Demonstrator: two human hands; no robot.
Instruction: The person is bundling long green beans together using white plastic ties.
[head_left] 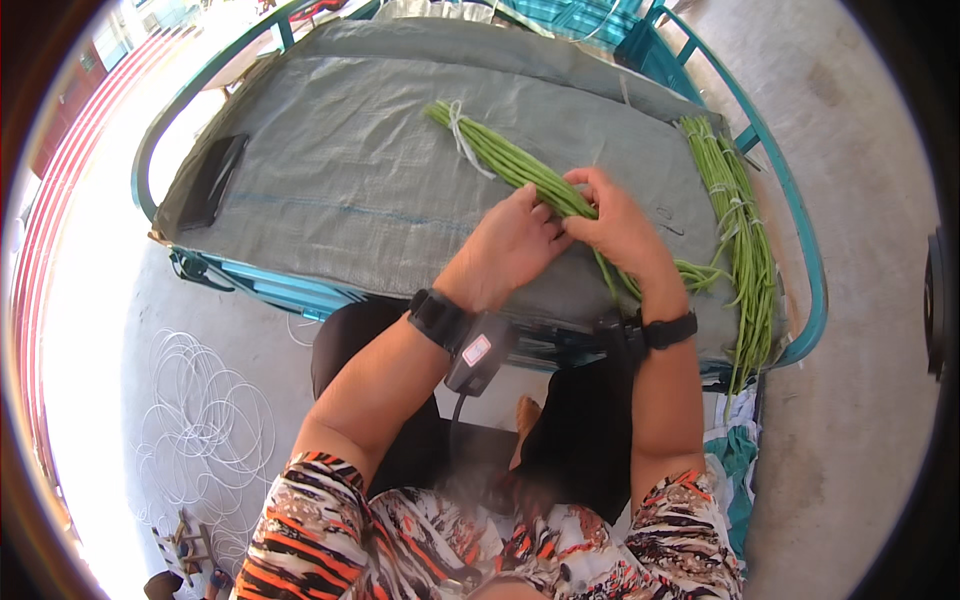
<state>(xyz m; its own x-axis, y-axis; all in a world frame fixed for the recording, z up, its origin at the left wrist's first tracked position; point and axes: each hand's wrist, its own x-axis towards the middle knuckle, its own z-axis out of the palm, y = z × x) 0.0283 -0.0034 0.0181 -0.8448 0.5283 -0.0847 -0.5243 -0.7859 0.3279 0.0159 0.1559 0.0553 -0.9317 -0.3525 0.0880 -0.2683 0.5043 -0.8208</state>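
Observation:
A bundle of long green beans (503, 157) slants across the grey woven cover, its far end tied with a white strip (458, 128). My left hand (507, 242) grips the bundle from below and left, fingers curled at its middle. My right hand (622, 228) closes round the same stretch from the right, thumb and fingers around the stalks. The two hands nearly meet. Past my right wrist, loose bean ends trail toward more long beans (745, 235), which lie along the right edge with several white ties.
The grey cover (330, 140) lies over a cart bed with teal rails (805, 215). A dark flat object (215, 180) rests at its left end. Tangled white string (205, 420) is on the floor at left. My knees are against the near side.

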